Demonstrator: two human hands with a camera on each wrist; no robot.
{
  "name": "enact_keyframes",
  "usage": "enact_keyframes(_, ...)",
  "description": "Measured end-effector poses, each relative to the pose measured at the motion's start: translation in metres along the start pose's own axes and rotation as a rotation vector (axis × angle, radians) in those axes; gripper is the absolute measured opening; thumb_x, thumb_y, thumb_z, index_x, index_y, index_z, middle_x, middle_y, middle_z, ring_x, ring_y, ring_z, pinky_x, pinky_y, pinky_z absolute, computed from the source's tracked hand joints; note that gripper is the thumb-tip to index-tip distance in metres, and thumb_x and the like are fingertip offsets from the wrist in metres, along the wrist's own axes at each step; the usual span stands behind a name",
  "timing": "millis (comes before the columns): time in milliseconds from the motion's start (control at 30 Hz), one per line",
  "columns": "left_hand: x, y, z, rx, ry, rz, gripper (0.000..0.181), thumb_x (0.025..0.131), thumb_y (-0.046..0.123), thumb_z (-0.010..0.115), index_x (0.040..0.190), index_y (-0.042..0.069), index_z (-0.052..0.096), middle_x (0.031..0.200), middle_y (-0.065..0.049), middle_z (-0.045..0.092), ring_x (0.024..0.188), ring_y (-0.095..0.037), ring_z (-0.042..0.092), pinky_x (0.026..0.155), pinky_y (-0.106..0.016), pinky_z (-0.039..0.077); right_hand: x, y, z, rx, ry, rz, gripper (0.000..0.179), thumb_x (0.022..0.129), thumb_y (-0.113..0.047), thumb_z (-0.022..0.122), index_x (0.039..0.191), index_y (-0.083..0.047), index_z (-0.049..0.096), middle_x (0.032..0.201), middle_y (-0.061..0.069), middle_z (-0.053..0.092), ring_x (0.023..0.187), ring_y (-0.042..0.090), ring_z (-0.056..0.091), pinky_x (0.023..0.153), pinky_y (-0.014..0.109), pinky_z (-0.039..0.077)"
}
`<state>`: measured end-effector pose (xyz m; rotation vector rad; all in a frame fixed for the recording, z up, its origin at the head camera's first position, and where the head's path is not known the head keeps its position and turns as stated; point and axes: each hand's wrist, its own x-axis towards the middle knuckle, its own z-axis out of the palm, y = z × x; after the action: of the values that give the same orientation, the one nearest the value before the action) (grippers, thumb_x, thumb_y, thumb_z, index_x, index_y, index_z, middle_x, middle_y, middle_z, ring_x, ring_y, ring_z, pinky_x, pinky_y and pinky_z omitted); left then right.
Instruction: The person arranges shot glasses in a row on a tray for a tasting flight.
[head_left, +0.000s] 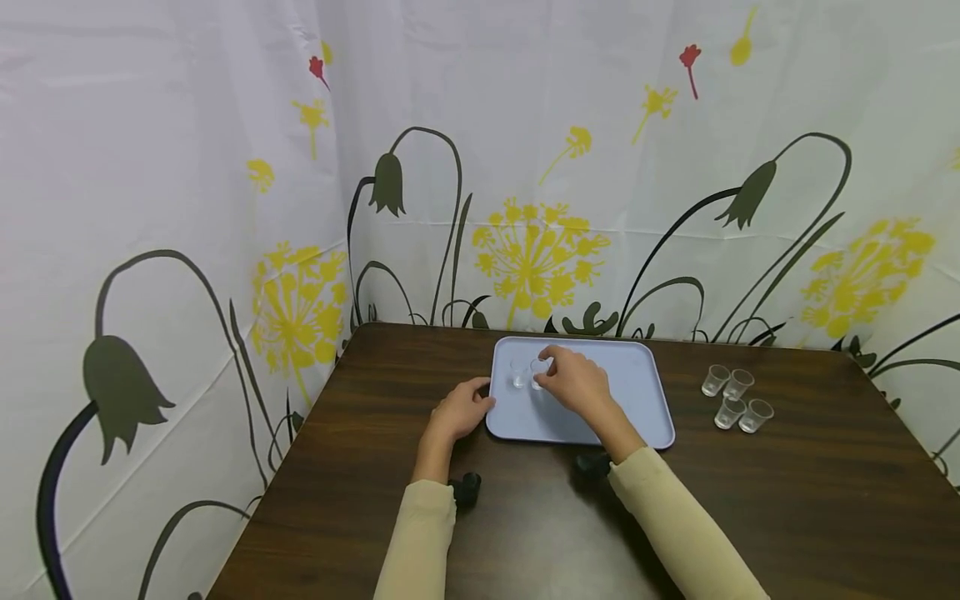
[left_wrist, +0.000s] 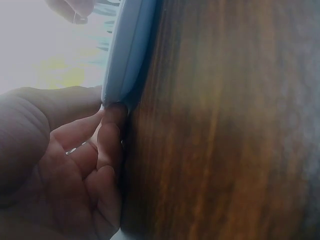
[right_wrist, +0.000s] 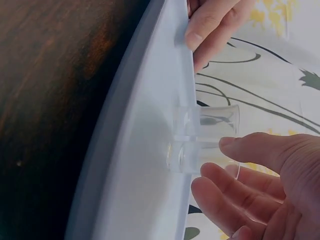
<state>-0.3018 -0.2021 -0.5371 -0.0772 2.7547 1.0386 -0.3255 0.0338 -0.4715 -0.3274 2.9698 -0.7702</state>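
Note:
A pale blue tray (head_left: 600, 400) lies on the dark wooden table. My left hand (head_left: 459, 408) grips its left edge, the thumb on the rim and the fingers beneath, as the left wrist view shows. Two small clear cups stand upright side by side on the tray's left part. My right hand (head_left: 577, 383) pinches the right-hand cup (right_wrist: 204, 156) near its rim between thumb and fingers, with its base at the tray surface. The other cup (head_left: 517, 374) stands close on the left, untouched by either hand.
Several more clear cups (head_left: 738, 382) stand grouped on the table (head_left: 810, 467) to the right of the tray. Behind the table hangs a white curtain (head_left: 585, 83) with printed flowers. Dark wrist cameras (head_left: 467, 490) sit beneath both forearms.

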Motion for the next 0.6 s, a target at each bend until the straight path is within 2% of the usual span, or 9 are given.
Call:
enact_keyframes(67,-0.009,0.01,-0.006,-0.007,-0.006,-0.018,0.051,0.106,0.036,0.065,0.154,0.022,0.06,0.099,0.002,0.066,0.083,-0.021,0.06,0.081,-0.046,0.044,0.001,0.0,0.001,-0.008,0.001,-0.001,0.039,0.096,-0.038,0.078,0.131,-0.022,0.071,0.103,-0.004,0.082,0.088,0.023,0.073,0.072,0.046,0.054)
enact_keyframes(167,-0.015,0.017,-0.009,-0.005,-0.006,-0.022,0.051,0.105,0.034,0.066,0.154,0.02,0.06,0.1,0.001,0.067,0.084,-0.021,0.06,0.081,-0.045,0.043,0.002,0.0,0.0,-0.019,0.0,-0.006,0.039,0.097,-0.038,0.077,0.132,-0.021,0.071,0.104,-0.004,0.082,0.088,0.023,0.073,0.071,0.046,0.054)
enact_keyframes(400,-0.004,0.007,-0.005,0.007,-0.019,0.001,0.052,0.106,0.037,0.064,0.155,0.019,0.058,0.101,-0.001,0.067,0.083,-0.022,0.06,0.078,-0.047,0.044,0.003,-0.001,0.0,-0.029,-0.002,-0.006,0.039,0.098,-0.038,0.076,0.133,-0.022,0.071,0.103,-0.004,0.081,0.087,0.023,0.074,0.07,0.045,0.053)
enact_keyframes(600,-0.016,0.016,-0.011,-0.012,-0.02,-0.004,0.051,0.105,0.033,0.065,0.154,0.018,0.059,0.101,-0.002,0.067,0.083,-0.022,0.06,0.078,-0.045,0.043,0.003,0.0,0.001,-0.028,-0.013,-0.004,0.039,0.099,-0.036,0.076,0.135,-0.023,0.07,0.103,-0.003,0.081,0.084,0.021,0.073,0.07,0.045,0.053)
